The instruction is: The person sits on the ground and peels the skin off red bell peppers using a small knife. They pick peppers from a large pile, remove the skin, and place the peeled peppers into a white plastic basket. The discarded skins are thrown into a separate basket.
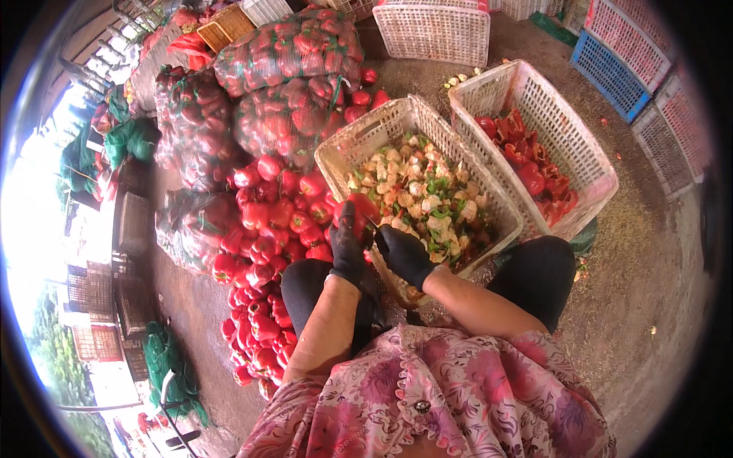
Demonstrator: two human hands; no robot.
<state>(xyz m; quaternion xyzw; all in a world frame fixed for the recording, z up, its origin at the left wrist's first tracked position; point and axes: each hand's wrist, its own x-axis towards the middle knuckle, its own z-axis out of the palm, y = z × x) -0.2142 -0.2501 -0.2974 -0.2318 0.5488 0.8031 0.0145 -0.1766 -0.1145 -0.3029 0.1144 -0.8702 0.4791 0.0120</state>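
My left hand (347,243), in a black glove, grips a red bell pepper (365,210) over the near left rim of a crate. In my gloved right hand (402,252) is a small knife (372,222), its blade against the pepper; where the tip ends is hidden. Below my hands stands the white plastic crate (504,226), holding pale pepper cores (426,186) with green stems. To its right a second white crate (584,166) contains red pepper pieces (529,163). Whole red bell peppers (269,214) lie heaped on the floor to my left.
Mesh sacks (289,48) full of red peppers lie behind the heap. Another white crate (433,31) stands at the back, with a blue crate (611,74) among stacked crates at right. Green netting (169,366) lies at left. My knees flank the core crate.
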